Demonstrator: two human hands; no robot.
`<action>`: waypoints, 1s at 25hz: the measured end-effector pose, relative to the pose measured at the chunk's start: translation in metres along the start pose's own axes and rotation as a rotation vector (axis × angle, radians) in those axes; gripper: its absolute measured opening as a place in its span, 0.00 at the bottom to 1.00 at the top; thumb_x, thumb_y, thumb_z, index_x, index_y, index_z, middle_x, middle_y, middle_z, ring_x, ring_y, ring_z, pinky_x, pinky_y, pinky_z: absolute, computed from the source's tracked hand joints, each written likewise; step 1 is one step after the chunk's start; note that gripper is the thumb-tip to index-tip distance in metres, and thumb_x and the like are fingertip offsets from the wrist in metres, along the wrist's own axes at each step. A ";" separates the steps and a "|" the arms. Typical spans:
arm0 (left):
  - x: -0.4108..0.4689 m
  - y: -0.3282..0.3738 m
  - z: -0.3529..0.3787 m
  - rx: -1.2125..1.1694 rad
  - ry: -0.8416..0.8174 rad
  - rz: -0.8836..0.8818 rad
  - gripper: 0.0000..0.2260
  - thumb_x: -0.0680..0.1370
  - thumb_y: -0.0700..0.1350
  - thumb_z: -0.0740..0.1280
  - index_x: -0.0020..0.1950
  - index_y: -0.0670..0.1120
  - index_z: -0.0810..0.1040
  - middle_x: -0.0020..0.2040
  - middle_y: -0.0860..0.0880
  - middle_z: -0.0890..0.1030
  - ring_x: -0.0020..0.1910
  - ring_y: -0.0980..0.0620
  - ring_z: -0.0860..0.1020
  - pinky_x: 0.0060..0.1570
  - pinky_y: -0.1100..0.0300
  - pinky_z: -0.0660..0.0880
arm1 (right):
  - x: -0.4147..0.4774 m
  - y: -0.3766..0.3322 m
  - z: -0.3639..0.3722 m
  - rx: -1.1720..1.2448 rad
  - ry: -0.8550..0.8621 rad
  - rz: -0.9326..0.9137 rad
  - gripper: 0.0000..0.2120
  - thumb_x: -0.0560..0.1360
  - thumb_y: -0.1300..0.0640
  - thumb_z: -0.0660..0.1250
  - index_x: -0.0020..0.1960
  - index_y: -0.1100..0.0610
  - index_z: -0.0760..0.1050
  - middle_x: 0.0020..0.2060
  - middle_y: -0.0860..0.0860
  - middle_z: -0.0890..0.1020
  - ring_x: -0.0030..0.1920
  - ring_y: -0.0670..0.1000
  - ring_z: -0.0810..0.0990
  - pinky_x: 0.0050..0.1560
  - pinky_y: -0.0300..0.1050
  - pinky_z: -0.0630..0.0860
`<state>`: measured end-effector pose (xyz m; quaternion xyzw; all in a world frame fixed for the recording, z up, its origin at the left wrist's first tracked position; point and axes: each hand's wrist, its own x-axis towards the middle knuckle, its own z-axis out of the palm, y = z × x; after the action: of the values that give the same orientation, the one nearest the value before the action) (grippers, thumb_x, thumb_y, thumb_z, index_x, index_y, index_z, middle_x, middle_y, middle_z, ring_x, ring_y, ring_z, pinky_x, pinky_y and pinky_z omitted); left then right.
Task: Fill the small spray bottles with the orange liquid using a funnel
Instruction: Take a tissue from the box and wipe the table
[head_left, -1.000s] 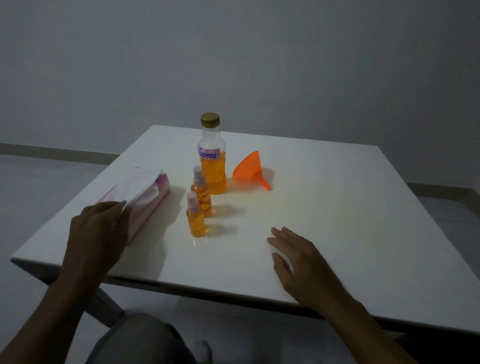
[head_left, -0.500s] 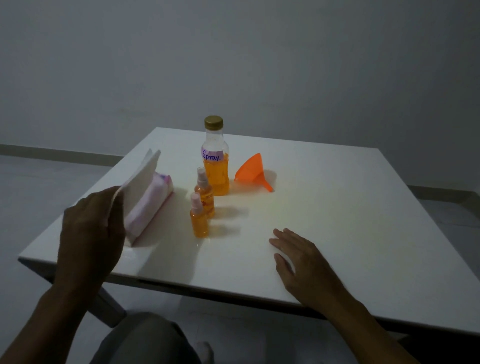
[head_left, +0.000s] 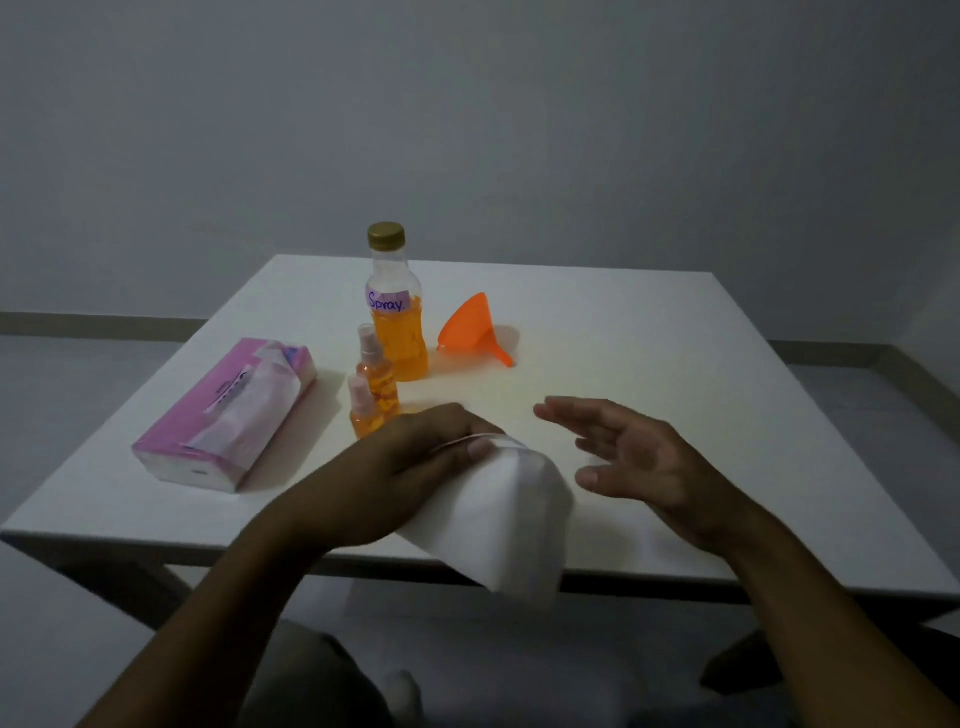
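Note:
A large clear bottle (head_left: 396, 322) with a gold cap and a "Spray" label stands mid-table, part full of orange liquid. Two small spray bottles with pink tops hold orange liquid: one (head_left: 375, 371) just in front of the big bottle, the other (head_left: 363, 410) nearer me, its base hidden by my left hand. An orange funnel (head_left: 470, 330) lies on its side to the right of the big bottle. My left hand (head_left: 415, 462) pinches a white tissue (head_left: 498, 525) that hangs over the table's front edge. My right hand (head_left: 623, 457) hovers beside it, fingers spread, holding nothing.
A pink tissue pack (head_left: 228, 415) lies on the left of the white table (head_left: 675, 364), a sheet sticking out of its slot. The table's front edge runs close to my lap. A grey wall stands behind.
My left hand pulled a tissue out of the pink pack and carried it right, to the front middle of the table. My right hand lifted off the table and turned palm inward.

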<state>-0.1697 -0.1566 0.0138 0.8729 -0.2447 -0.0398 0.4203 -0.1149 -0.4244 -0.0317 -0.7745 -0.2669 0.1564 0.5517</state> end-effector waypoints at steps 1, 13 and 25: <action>0.013 -0.004 0.006 -0.042 -0.034 0.005 0.12 0.82 0.52 0.57 0.59 0.53 0.78 0.53 0.60 0.79 0.54 0.58 0.77 0.52 0.68 0.72 | -0.003 -0.001 -0.006 0.077 -0.089 0.042 0.29 0.72 0.54 0.72 0.73 0.47 0.71 0.70 0.42 0.76 0.71 0.45 0.72 0.71 0.49 0.67; 0.118 -0.085 0.072 -0.175 0.320 -0.230 0.15 0.77 0.43 0.69 0.61 0.53 0.74 0.50 0.53 0.81 0.44 0.59 0.80 0.43 0.69 0.78 | 0.017 0.037 -0.011 -0.399 0.417 0.342 0.18 0.74 0.53 0.73 0.63 0.47 0.77 0.50 0.48 0.84 0.48 0.47 0.83 0.49 0.42 0.81; 0.084 -0.123 0.092 0.429 0.432 -0.072 0.16 0.79 0.45 0.61 0.67 0.46 0.72 0.63 0.43 0.78 0.62 0.46 0.77 0.63 0.49 0.73 | 0.053 0.073 0.028 -1.049 0.021 0.127 0.32 0.82 0.41 0.35 0.82 0.53 0.45 0.82 0.49 0.46 0.81 0.48 0.42 0.80 0.55 0.43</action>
<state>-0.0729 -0.1961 -0.1263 0.9381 -0.1214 0.1846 0.2669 -0.0698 -0.3897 -0.1071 -0.9628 -0.2561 0.0272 0.0821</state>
